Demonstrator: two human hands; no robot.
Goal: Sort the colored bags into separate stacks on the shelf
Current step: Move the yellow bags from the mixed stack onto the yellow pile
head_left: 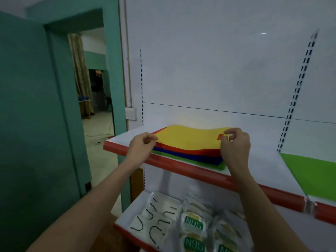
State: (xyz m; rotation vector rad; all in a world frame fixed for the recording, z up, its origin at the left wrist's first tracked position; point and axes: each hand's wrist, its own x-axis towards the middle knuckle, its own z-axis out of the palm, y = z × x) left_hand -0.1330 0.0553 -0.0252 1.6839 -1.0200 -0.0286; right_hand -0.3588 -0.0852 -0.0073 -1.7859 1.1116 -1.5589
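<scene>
Mixed pile sits near the shelf's (181, 163) front-left edge: yellow bag (189, 138) on top, red, blue, green beneath. Left hand (141, 145) pinches the yellow bag's left edge, right hand (235, 144) its right corner, likely to peel it flat. A green bag (312, 171) lies apart, rightward.

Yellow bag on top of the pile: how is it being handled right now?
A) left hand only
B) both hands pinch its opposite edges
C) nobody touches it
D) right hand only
B: the left hand pinches the yellow bag at its left edge and the right hand pinches its right edge.
</scene>
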